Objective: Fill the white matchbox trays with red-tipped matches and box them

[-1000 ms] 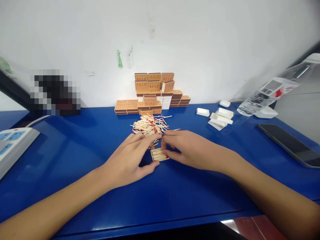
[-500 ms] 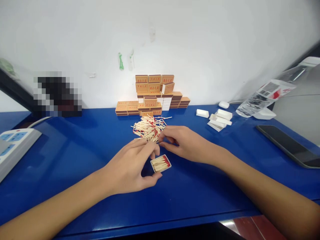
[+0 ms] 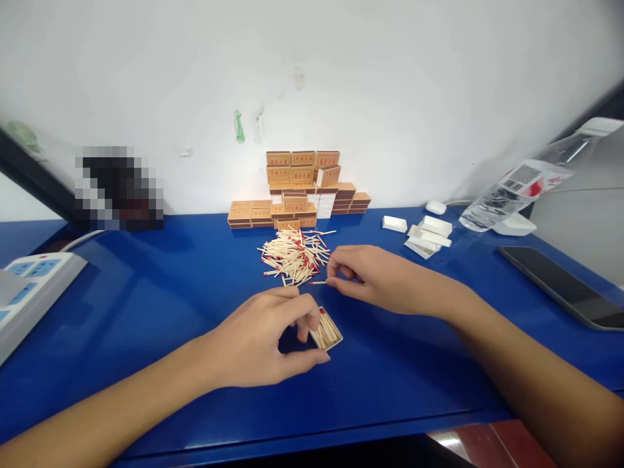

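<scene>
A small white matchbox tray (image 3: pixel 336 342) lies on the blue table, partly filled with red-headed matches. My left hand (image 3: pixel 275 338) curves round its left side, index finger at the upper edge and thumb at the lower corner. Those fingers cover part of the tray. Just beyond, my right hand (image 3: pixel 370 276) pinches a single match (image 3: pixel 318 283) between thumb and index finger, its red head pointing left. A loose heap of matches (image 3: pixel 292 255) lies in front of both hands.
Orange matchboxes (image 3: pixel 302 174) are stacked against the wall. White empty trays (image 3: pixel 429 234) sit at the right, near a leaning water bottle (image 3: pixel 517 185), a white earbud case (image 3: pixel 435 207) and a phone (image 3: pixel 560 286). At the far left is a power strip (image 3: pixel 49 279).
The tray has turned and shifted slightly right and nearer, my left hand moving with it. My right hand has drawn back right from the heap, a match now showing in its fingertips.
</scene>
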A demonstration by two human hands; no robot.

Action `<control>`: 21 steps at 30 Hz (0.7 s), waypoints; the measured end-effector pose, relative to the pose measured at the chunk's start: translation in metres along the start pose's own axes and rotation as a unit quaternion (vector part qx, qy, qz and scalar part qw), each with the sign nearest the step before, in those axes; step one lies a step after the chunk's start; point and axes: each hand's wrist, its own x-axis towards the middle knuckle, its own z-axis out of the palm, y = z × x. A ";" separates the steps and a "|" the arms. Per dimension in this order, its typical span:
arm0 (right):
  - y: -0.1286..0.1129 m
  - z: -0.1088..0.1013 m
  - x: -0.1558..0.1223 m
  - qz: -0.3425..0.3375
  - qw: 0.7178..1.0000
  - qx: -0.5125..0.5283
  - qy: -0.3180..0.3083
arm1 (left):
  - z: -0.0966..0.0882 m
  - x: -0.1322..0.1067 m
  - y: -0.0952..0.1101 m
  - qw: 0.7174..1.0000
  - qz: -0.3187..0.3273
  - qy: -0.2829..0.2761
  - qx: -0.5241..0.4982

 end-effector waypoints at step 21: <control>-0.047 0.009 -0.021 0.057 0.993 -0.011 -0.101 | 0.003 0.003 -0.012 0.995 0.011 0.027 0.098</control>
